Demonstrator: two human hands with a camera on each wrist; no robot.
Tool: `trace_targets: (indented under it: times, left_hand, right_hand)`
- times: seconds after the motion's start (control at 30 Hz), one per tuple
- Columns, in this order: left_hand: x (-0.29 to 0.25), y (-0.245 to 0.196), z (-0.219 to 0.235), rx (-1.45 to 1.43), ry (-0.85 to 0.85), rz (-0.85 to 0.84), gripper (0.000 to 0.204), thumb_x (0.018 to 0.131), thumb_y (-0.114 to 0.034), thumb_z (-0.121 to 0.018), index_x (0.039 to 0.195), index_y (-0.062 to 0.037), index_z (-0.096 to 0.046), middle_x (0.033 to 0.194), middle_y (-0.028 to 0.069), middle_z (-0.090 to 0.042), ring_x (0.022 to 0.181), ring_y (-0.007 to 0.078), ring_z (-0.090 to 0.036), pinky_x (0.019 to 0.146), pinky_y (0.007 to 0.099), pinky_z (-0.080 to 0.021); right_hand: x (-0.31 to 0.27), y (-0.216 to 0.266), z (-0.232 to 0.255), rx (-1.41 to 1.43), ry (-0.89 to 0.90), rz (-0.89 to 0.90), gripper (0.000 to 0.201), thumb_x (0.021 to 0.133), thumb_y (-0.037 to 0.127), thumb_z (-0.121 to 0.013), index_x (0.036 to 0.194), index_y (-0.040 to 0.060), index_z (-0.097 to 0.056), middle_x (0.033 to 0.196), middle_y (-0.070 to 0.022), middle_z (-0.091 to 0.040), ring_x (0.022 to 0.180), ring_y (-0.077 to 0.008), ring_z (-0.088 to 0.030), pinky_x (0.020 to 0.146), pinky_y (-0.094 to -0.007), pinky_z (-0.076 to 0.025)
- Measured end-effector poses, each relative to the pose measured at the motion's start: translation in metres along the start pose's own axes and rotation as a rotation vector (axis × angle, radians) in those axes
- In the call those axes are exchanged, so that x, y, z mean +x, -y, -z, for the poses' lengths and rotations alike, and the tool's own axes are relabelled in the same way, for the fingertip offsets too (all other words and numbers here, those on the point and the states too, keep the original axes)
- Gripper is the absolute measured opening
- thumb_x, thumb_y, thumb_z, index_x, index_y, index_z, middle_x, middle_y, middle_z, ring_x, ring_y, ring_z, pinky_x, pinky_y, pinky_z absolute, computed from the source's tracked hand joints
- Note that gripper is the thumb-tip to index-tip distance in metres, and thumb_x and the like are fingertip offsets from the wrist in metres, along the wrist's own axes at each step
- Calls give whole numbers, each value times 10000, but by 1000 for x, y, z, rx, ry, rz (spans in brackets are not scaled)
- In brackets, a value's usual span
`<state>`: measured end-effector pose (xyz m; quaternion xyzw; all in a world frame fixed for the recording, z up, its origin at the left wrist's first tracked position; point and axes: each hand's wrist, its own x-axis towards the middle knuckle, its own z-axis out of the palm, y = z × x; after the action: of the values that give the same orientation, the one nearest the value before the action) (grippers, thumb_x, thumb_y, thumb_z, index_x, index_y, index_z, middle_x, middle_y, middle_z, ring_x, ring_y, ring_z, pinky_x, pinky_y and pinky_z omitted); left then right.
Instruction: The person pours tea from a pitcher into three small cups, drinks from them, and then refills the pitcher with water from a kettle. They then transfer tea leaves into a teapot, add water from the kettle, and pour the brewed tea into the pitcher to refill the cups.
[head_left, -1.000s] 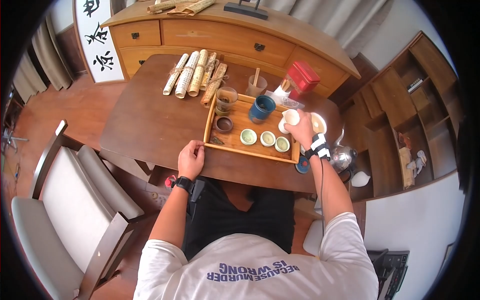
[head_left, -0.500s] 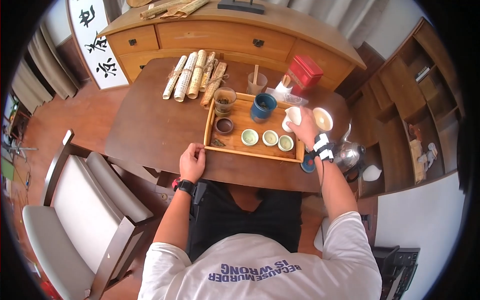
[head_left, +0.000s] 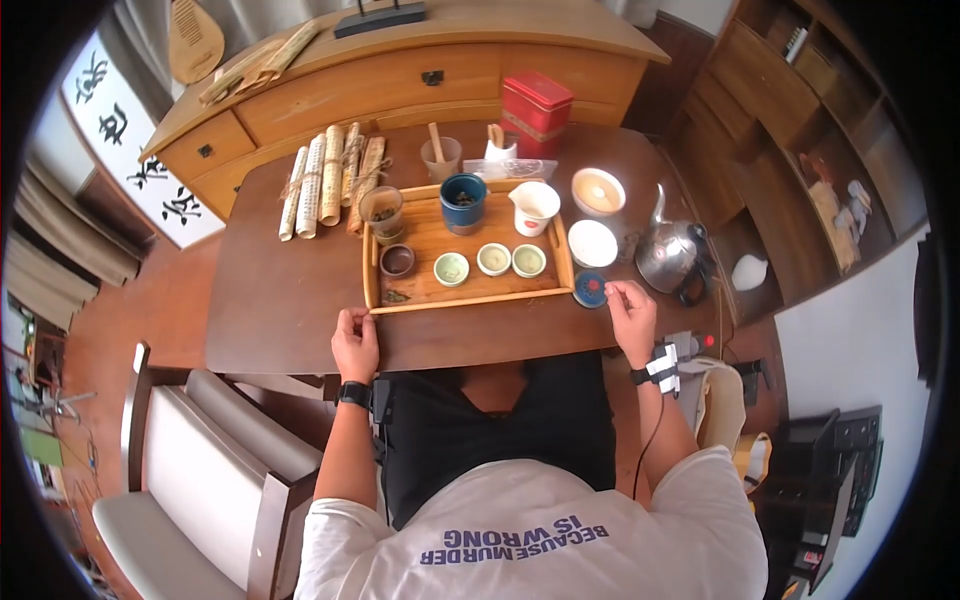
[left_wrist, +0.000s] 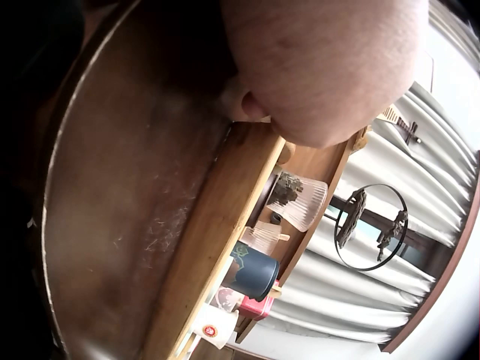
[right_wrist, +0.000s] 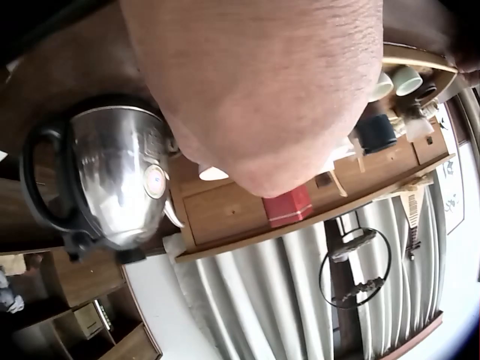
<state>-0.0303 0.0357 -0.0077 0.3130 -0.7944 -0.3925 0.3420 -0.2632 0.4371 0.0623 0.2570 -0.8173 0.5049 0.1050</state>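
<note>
In the head view my left hand (head_left: 355, 342) rests at the near left corner of the wooden tray (head_left: 470, 300), fingers loosely bent. My right hand (head_left: 632, 318) lies near the table's front edge, its fingertips right at the rim of a blue lid (head_left: 590, 289). A white pitcher (head_left: 535, 207) stands upright at the tray's right side. Along the tray's front sit pale green teacups (head_left: 451, 269) and a small brown cup (head_left: 397, 260). Behind them are a blue mug (head_left: 463, 203) and a ribbed glass (head_left: 383, 212), both with tea leaves inside.
A steel kettle (head_left: 672, 255) stands at the right, near a white bowl (head_left: 593, 243) and a bowl with tan contents (head_left: 598, 192). Tied paper scrolls (head_left: 331, 175) lie at the back left. A red tin (head_left: 537, 112) and a tumbler (head_left: 441, 158) stand behind the tray.
My right hand has let go of the white pitcher, now on the tray, and has come back to the blue lid. The head view has swung right. My left hand stays at the tray's corner.
</note>
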Motion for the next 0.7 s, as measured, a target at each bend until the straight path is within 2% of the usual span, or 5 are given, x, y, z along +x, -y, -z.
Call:
trace_targets:
  times: [0.13,0.3,0.53,0.6,0.7]
  left_hand:
    - [-1,-1,1,-66,13,2,91,1017,-99,-653,1035,-13,-677,804,80,-713,725,144,-668,695,297,-538]
    - [0,13,-2,-74,-2,-13,107,1036,-104,-627,1042,-11,-679,808,76,-716,733,139,-672,707,297,-543]
    - [1,14,-3,0,-2,-38,76,1059,-71,-590,1044,-14,-638,814,58,-683,764,125,-665,715,281,-525]
    - [2,18,-3,40,-23,-56,89,1051,-118,-607,1054,-47,-662,807,110,-729,768,223,-736,718,351,-561]
    - [1,18,-4,45,-30,-48,95,1052,-118,-601,1051,-44,-660,814,110,-733,764,227,-735,716,353,-560]
  right_hand:
    - [-10,-34,-1,2,-107,26,111,1002,87,-686,986,-21,-705,849,-111,-675,669,-183,-623,623,-315,-497]
    - [-7,-66,-9,-96,-219,10,178,999,129,-678,895,-14,-662,802,-155,-649,666,-303,-617,627,-393,-490]
    - [2,-89,-12,-180,-238,-77,207,999,171,-668,882,0,-673,812,-166,-660,699,-349,-642,651,-440,-505]
    - [0,-86,-16,-176,-242,-64,184,998,177,-667,906,17,-679,844,-161,-671,716,-356,-648,662,-440,-512]
    - [-3,-84,-16,-223,-241,-26,155,997,170,-668,945,26,-684,875,-145,-666,721,-345,-651,669,-429,-520]
